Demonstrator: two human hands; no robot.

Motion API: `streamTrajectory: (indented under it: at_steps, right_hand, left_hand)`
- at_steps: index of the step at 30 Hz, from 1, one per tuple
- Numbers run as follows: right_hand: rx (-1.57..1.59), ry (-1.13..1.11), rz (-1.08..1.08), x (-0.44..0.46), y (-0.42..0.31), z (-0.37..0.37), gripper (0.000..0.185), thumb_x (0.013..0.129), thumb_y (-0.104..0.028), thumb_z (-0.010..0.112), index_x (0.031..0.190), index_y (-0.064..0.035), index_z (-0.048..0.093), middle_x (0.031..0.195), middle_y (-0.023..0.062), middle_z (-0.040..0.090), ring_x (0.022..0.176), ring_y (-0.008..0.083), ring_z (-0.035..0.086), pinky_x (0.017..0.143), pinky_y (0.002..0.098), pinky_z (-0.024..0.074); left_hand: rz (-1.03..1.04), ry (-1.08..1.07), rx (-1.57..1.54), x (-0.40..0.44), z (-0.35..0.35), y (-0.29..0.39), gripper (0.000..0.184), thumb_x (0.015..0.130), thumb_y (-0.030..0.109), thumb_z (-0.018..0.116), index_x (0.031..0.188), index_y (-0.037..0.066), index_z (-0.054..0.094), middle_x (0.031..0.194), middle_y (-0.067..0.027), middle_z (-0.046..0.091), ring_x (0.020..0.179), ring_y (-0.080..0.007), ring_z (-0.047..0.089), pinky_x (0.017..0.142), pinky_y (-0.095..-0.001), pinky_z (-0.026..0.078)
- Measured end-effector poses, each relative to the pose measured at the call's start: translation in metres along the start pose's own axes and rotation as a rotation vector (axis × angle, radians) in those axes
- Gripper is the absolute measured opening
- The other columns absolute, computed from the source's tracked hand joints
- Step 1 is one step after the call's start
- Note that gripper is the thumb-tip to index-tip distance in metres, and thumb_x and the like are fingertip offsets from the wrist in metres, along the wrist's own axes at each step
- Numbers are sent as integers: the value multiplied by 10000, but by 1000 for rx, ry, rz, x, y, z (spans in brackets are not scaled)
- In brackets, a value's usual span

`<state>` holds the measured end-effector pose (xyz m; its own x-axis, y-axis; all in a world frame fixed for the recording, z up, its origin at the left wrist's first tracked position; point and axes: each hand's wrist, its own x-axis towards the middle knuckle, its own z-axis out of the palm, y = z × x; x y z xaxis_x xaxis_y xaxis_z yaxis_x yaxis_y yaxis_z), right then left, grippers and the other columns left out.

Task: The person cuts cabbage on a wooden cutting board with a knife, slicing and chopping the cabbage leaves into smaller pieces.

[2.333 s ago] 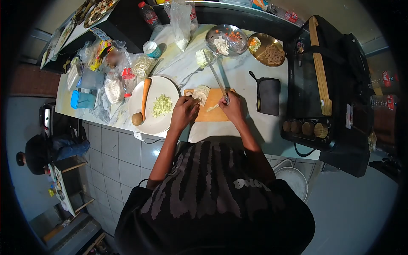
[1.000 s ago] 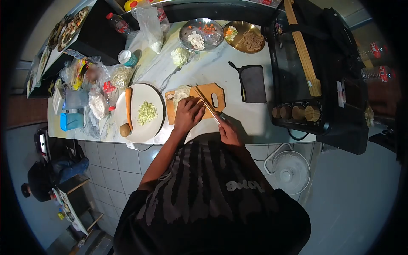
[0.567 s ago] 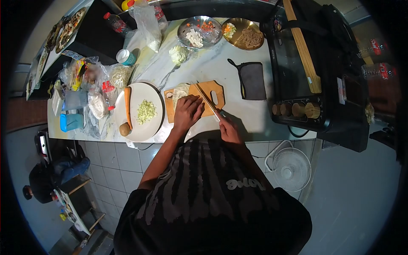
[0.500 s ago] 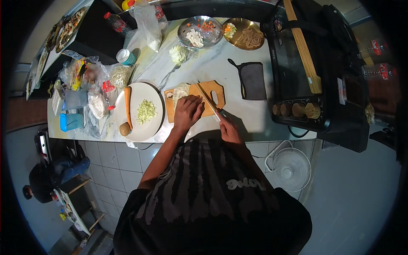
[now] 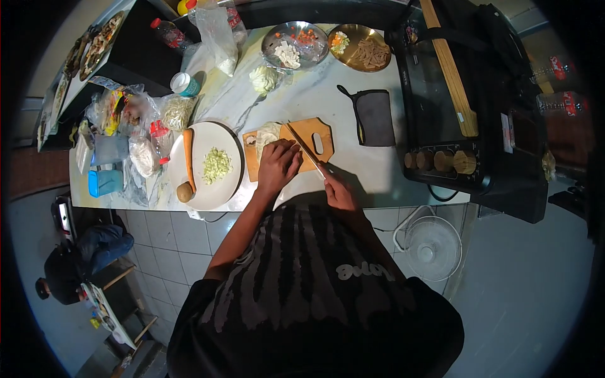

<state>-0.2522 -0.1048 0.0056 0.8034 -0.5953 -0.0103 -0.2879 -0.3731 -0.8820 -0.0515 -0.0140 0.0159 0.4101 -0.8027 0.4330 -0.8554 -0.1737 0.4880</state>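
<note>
A wooden cutting board (image 5: 307,128) lies on the counter in front of me, with a pale piece of cabbage (image 5: 268,133) on its left half. My left hand (image 5: 280,165) presses down on that piece with curled fingers, which hide part of it. In my right hand (image 5: 340,191) is a kitchen knife (image 5: 305,146), gripped by its pale handle. Its blade slants up and left across the board, right beside my left fingertips. Left of the board, a white plate (image 5: 215,189) bears chopped pale green vegetable (image 5: 217,165), a carrot (image 5: 189,157) and a round brown vegetable (image 5: 185,192).
Behind the board are a cabbage chunk (image 5: 263,80), a steel plate (image 5: 271,47) and a brass-coloured plate (image 5: 350,60) with cut food. A grey pouch (image 5: 374,118) and black oven (image 5: 435,94) stand right; bags and bottles crowd the left. Another person (image 5: 66,274) sits lower left.
The knife blade has shifted slightly left, closer to my left fingertips. My left hand stays in place on the cabbage.
</note>
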Motion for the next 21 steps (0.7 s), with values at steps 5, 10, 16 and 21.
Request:
streamTrajectory:
  at_steps: [5, 10, 16, 21]
  right_hand:
    - [-118, -36, 83, -2, -4, 2, 584, 949, -37, 536, 1495, -237, 477, 1056, 232, 628, 960, 405, 646, 820, 471, 530]
    - [-237, -154, 197, 2, -9, 2, 609, 967, -67, 529, 1524, -290, 422, 1182, 247, 610, 1042, 430, 639, 841, 498, 539]
    - [-315, -120, 189, 7, -10, 6, 624, 970, -83, 531, 1526, -337, 406, 1307, 284, 569, 1138, 459, 614, 880, 505, 541]
    - [-323, -130, 221, 8, -2, 6, 646, 960, -74, 536, 1526, -354, 399, 1318, 307, 564, 1129, 476, 616, 869, 508, 545]
  left_hand:
    - [8, 12, 7, 3, 0, 0, 181, 851, 107, 705, 1016, 39, 733, 1079, -85, 691, 1063, -274, 603, 928, -402, 472]
    - [14, 12, 12, 3, 0, 0, 174, 854, 102, 697, 1011, 35, 731, 1080, -86, 691, 1070, -279, 604, 929, -407, 470]
    - [-49, 5, -17, 4, 0, -2, 152, 871, 105, 692, 1002, 42, 734, 1076, -86, 696, 1062, -288, 604, 940, -403, 470]
    - [-137, -5, -104, 7, 0, -1, 170, 865, 101, 712, 1025, 51, 743, 1050, -72, 701, 1027, -278, 610, 926, -394, 470]
